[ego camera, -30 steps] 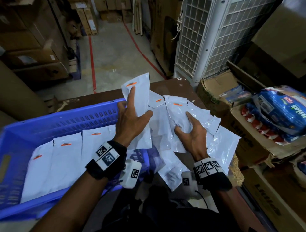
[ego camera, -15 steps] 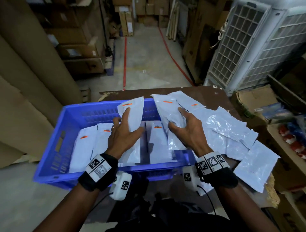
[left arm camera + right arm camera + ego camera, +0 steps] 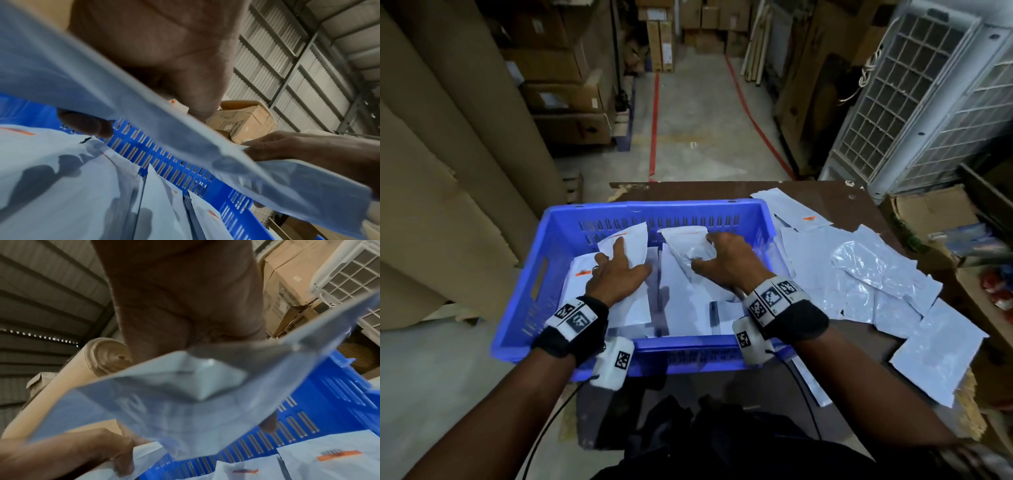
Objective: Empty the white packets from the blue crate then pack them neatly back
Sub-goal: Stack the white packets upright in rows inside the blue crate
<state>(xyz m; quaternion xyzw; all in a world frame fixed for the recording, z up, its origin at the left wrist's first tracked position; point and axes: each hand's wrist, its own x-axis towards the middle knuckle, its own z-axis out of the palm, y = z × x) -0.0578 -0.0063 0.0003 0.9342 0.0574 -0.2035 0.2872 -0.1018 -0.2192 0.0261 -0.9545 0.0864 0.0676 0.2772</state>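
Observation:
The blue crate (image 3: 654,207) sits on the brown table (image 3: 825,192), with several white packets (image 3: 681,308) lying flat in rows on its floor. My left hand (image 3: 626,260) is over the crate's left half and grips a white packet (image 3: 635,238); the left wrist view shows that packet (image 3: 144,113) with a finger (image 3: 86,123) under it. My right hand (image 3: 705,251) is over the crate's middle and holds another crumpled white packet (image 3: 681,240), seen bowed in the right wrist view (image 3: 185,402) above the slotted crate wall (image 3: 329,402).
A loose heap of white packets (image 3: 876,274) covers the table right of the crate. Open cardboard boxes (image 3: 935,212) and a white grilled unit (image 3: 911,102) stand at the right. Large brown rolls (image 3: 448,171) lean at the left. Concrete floor lies beyond the table.
Both hands have moved left from the heap on the table to over the crate, each carrying a packet. The packets now hang low inside the crate.

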